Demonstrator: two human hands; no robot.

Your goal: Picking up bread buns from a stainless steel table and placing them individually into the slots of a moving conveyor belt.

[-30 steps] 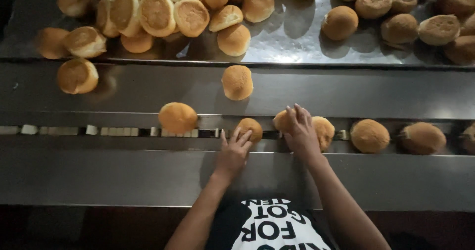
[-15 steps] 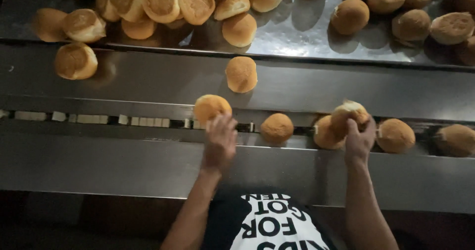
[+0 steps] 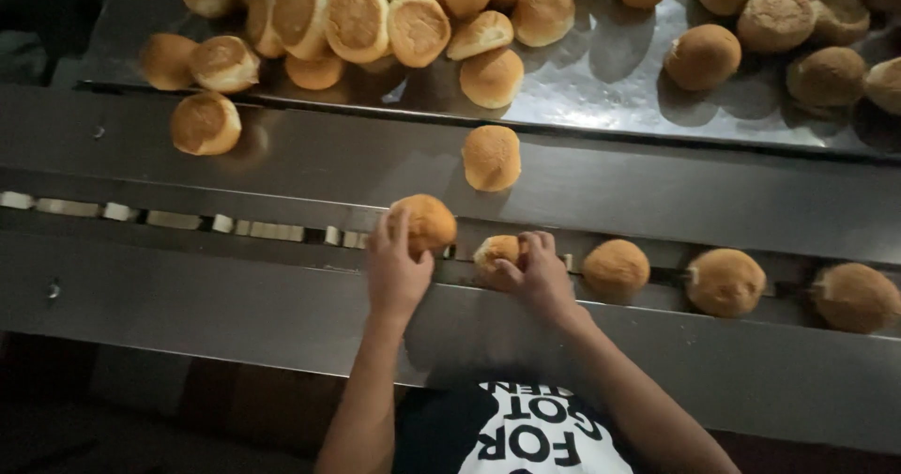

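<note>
My left hand [image 3: 396, 266] rests its fingers on a round golden bun [image 3: 427, 222] sitting in the conveyor channel [image 3: 188, 222]. My right hand [image 3: 535, 272] is closed around a smaller bun [image 3: 495, 250] just to the right of it, in the same channel. Three more buns [image 3: 617, 268] [image 3: 725, 282] [image 3: 856, 297] line up in the channel farther right. One bun [image 3: 491, 157] lies alone on the sloped steel panel above my hands.
A steel table [image 3: 601, 89] at the top holds a heap of several buns [image 3: 375, 19] at left and looser buns [image 3: 770, 23] at right. One bun [image 3: 205, 123] sits on the slope at left. White conveyor links [image 3: 113, 211] run along the channel's left part.
My right hand came back left from the far buns and now grips a bun near the centre. My left hand stays on its bun. The line of buns has shifted right.
</note>
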